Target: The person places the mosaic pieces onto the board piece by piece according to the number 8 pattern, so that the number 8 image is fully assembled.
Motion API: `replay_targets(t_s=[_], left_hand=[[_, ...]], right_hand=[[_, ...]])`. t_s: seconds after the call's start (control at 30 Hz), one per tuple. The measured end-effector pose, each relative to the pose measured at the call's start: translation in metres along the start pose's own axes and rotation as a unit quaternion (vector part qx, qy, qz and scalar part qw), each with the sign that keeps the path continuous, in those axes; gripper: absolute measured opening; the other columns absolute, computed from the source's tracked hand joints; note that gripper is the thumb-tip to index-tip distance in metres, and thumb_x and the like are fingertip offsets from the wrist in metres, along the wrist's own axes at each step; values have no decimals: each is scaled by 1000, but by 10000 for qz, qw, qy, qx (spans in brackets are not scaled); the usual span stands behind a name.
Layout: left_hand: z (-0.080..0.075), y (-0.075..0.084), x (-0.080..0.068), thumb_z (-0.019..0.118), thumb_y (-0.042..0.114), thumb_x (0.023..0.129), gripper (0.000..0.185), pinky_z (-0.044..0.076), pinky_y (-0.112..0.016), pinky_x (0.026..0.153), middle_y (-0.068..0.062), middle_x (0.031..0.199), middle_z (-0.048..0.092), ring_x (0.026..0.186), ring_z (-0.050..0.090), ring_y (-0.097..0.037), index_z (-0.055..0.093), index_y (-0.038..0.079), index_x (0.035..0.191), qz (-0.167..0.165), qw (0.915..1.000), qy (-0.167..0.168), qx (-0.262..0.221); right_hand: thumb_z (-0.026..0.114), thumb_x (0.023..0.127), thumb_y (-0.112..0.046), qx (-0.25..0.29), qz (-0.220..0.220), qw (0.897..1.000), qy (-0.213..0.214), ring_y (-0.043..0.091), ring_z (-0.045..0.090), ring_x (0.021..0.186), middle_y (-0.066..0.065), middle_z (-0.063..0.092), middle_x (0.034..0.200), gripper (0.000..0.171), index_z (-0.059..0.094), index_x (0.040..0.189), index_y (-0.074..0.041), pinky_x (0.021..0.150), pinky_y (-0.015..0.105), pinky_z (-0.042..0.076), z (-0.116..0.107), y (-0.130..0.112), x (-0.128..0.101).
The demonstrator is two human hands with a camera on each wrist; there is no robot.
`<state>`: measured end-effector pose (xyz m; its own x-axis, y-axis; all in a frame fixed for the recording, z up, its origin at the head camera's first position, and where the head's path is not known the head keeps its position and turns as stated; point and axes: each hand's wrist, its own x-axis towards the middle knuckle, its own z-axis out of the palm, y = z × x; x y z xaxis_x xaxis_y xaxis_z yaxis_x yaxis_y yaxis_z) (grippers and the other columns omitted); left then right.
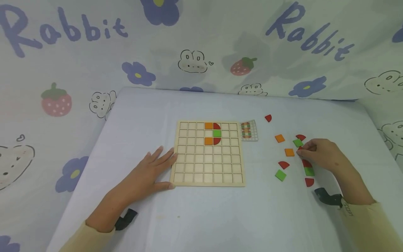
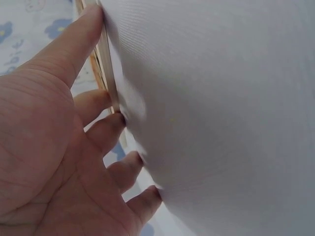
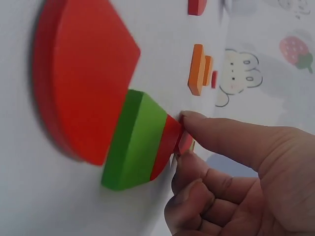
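Note:
A wooden grid board (image 1: 208, 168) lies flat on the table. In its upper middle cells sit two orange squares (image 1: 209, 141), two red quarter-circle pieces (image 1: 217, 141) and one green square (image 1: 217, 133). My left hand (image 1: 154, 171) rests against the board's left edge with fingers spread; the left wrist view shows its fingertips down at the cloth beside the wood. Thumb and index finger of my right hand (image 1: 322, 154) pinch a small red quarter-circle piece (image 3: 185, 142), mostly hidden by the fingers. Just in front of it in the right wrist view lie a green square (image 3: 135, 147) and another red piece (image 3: 88, 73).
A small pattern card (image 1: 254, 131) touches the board's upper right side. Loose pieces are scattered to the right, among them an orange square (image 1: 280, 138), a green square (image 1: 281, 175) and a red quarter-circle (image 1: 268, 118). A rabbit-print cloth (image 1: 163, 42) hangs behind the table.

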<state>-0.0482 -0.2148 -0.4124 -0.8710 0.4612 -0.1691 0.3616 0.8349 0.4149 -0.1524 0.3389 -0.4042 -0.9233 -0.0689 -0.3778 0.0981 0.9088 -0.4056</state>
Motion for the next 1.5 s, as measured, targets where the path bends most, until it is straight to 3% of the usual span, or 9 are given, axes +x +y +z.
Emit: replay_targets(t_s=[0.4, 0.8, 1.03, 1.23, 1.5], left_hand=[[-1, 0, 0, 79, 47, 92, 92, 12, -64, 125, -3, 172, 24, 159, 10, -39, 34, 13, 165, 12, 10000, -1, 1], [-1, 0, 0, 79, 46, 91, 92, 13, -64, 125, -3, 172, 24, 159, 10, -39, 35, 12, 164, -13, 10000, -21, -2], [0, 0, 0, 79, 47, 91, 93, 12, -63, 126, -1, 173, 22, 160, 9, -38, 34, 14, 165, -50, 10000, -44, -14], [1, -1, 0, 79, 47, 92, 92, 11, -63, 126, -1, 172, 22, 160, 9, -38, 34, 14, 165, -39, 10000, -29, -28], [0, 0, 0, 80, 46, 91, 93, 11, -63, 126, -2, 172, 23, 159, 9, -38, 34, 14, 165, -44, 10000, -6, -44]], right_hand=[[74, 98, -36, 103, 20, 9999, 38, 36, 58, 93, 19, 69, 98, 48, 63, 113, 8, 71, 38, 53, 3, 6, 4], [73, 99, -31, 290, -97, 9995, 64, 35, 60, 94, 21, 69, 104, 42, 64, 114, 6, 71, 33, 54, 2, 8, 3], [69, 102, -28, 230, -379, 9990, 96, 33, 59, 94, 15, 70, 101, 33, 65, 111, 3, 68, 31, 53, -2, 3, 0], [68, 103, -23, 72, -920, 9953, 284, 30, 57, 89, 10, 67, 95, 24, 66, 109, 1, 64, 31, 52, -8, -24, -1], [69, 101, -16, 69, -1767, 9838, 282, 25, 59, 80, 7, 66, 92, 12, 68, 105, -5, 61, 29, 51, -16, -91, 9]])
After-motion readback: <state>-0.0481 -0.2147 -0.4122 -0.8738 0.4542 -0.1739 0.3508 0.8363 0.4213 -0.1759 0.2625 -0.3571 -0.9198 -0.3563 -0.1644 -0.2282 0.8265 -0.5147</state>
